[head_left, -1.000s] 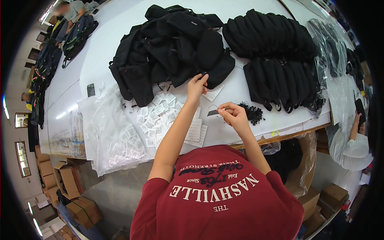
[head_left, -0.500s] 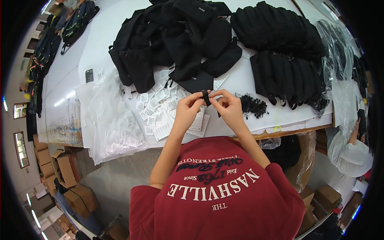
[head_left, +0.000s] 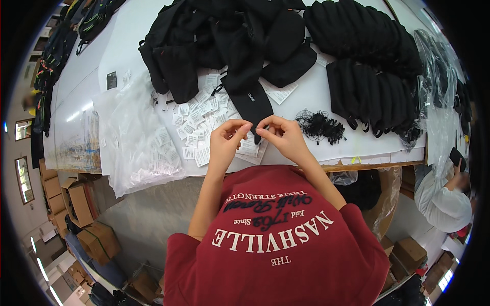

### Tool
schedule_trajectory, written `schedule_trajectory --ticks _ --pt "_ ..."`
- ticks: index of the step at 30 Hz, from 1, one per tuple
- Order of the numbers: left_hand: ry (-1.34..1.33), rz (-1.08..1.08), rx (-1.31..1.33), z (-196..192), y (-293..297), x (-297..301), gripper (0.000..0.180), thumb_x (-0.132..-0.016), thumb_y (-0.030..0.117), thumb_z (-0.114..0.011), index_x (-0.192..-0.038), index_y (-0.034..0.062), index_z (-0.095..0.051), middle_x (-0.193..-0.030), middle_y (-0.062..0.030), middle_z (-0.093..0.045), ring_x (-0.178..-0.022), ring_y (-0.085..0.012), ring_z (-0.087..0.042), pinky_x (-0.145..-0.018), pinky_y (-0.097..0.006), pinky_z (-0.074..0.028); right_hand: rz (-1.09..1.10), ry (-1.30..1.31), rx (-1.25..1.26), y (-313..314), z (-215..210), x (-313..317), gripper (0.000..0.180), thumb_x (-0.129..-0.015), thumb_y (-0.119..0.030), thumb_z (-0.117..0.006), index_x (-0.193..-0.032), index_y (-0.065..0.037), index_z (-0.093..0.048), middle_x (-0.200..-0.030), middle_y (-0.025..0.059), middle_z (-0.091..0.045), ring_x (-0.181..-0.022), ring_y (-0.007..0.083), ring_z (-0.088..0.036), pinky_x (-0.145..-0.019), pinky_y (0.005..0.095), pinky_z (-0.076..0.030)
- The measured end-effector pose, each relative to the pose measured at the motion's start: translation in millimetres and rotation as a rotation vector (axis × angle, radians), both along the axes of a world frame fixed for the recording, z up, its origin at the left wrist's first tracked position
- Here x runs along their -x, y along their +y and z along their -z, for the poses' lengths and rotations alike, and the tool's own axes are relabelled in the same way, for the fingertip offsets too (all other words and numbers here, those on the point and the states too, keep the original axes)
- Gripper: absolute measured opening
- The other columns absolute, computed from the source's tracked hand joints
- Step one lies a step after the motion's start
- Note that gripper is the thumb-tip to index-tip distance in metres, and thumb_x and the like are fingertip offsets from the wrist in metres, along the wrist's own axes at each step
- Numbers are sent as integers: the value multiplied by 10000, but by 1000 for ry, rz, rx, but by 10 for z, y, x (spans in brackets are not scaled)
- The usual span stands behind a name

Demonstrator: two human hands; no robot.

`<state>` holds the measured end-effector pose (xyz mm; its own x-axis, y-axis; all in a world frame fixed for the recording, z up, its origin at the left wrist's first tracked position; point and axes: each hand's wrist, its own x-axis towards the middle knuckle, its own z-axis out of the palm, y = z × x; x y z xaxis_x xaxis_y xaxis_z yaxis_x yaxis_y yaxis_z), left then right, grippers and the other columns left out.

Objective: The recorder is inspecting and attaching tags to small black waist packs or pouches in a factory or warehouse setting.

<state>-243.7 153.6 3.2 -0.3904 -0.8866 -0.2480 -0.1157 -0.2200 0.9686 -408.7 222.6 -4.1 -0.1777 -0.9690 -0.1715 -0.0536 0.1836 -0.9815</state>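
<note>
Just in front of me, a black fabric pouch (head_left: 249, 104) stretches from the big heap of black pouches (head_left: 224, 35) toward my hands. My left hand (head_left: 227, 142) is pinched, thumb against forefinger, beside the pouch's near end. Opposite it, a little apart, my right hand (head_left: 287, 140) makes a similar pinch at the other side of that end. Whatever is between the fingertips is too small to make out. Under and left of my hands lie loose white printed labels (head_left: 196, 127). To the right is a tangle of thin black string fasteners (head_left: 320, 126).
Black pouches stand in packed rows (head_left: 370, 94) at the right. A clear plastic bag (head_left: 135, 148) with labels lies left, near a dark phone-like rectangle (head_left: 112, 80). The table's front edge (head_left: 357, 166) runs before me. Cardboard boxes (head_left: 97, 242) and another person (head_left: 443, 204) are beyond.
The black strap loop between my fingers no longer shows. The pouch's narrow end now reaches down between my hands, its front turned up, and both hands sit slightly lower in view.
</note>
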Motion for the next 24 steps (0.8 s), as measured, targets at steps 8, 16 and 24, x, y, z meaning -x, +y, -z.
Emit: schedule_trajectory --ticks 8,16,24 --pt "-242 135 19 295 -38 -98 118 -853 144 -648 -897 36 -668 -549 7 -526 -494 -49 -445 -470 -207 -316 73 -26 -9 110 -84 142 111 -848 -146 -672 -893 -53 -631 -543 -96 -413 -516 -2 -303 -487 203 -216" --pt "-449 253 298 572 85 5 146 -759 148 -732 -828 33 -674 -503 -8 -448 -483 -77 -372 -472 -277 -309 50 301 -86 331 -340 378 87 -808 -133 -673 -852 -67 -639 -430 -8 -365 -400 67 -311 -429 260 -244" --pt "-30 124 -66 439 142 61 136 -803 135 -712 -862 12 -715 -540 51 -454 -542 -26 -361 -492 -222 -281 16 596 41 218 -19 -17 106 -804 -174 -685 -902 -137 -683 -463 29 -418 -393 166 -416 -428 305 -324"
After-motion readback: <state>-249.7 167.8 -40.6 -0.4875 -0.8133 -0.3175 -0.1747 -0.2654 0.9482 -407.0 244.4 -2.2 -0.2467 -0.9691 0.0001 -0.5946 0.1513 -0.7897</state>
